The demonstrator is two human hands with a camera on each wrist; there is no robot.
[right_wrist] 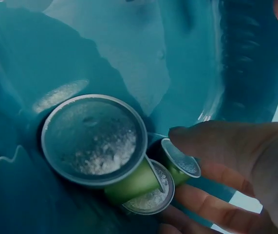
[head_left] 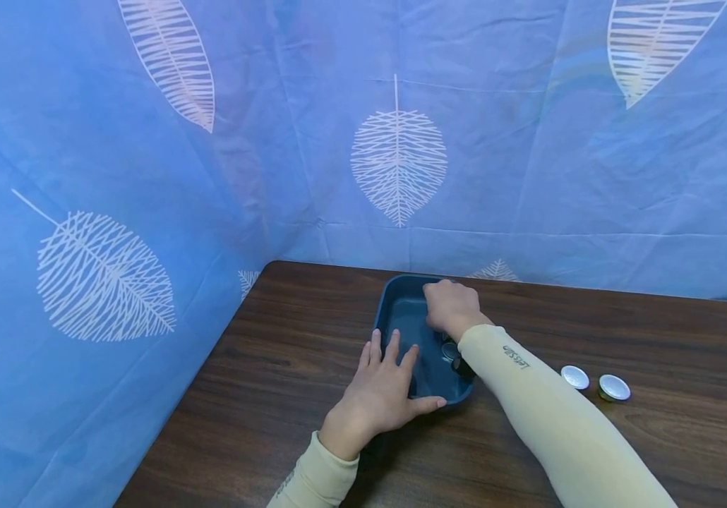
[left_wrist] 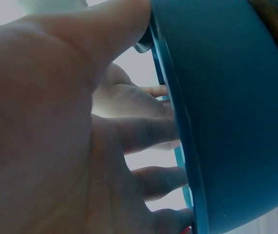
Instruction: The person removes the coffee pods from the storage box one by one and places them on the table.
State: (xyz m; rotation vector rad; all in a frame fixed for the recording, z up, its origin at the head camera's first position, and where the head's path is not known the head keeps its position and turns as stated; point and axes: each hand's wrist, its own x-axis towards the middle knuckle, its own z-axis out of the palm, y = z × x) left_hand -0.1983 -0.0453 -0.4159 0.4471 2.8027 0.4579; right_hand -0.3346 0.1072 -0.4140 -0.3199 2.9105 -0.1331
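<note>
Head view shows a blue tray (head_left: 409, 310) on the dark wooden tabletop (head_left: 262, 367), its long axis running away from the person, toward the hanging blue cloth (head_left: 313, 155). The left hand (head_left: 379, 395) lies at the near left corner with straight, spread fingers and an outstretched thumb, touching the rim. The right hand (head_left: 454, 307) reaches inside, knuckles up.

From the right wrist, thumb and fingers pinch a small green capsule (right_wrist: 181, 162) within the tray. Its silver lid tilts toward the upper right of that view, the green body running down and left beneath; how far the body extends is hidden.

Crowding against it is a second capsule (right_wrist: 151, 202), lid toward the camera and partly covered by a large-looking capsule (right_wrist: 95, 141), whose round lid also faces the lens. Which of them owns the strip of green wall between is unclear.

Right of the tray, a left-hand cup (head_left: 575, 377) and a right-hand cup (head_left: 614, 388) sit apart, silver tops upward. The pale right sleeve (head_left: 548, 409) crosses the tray's right edge, masking part of its contents from above.
</note>
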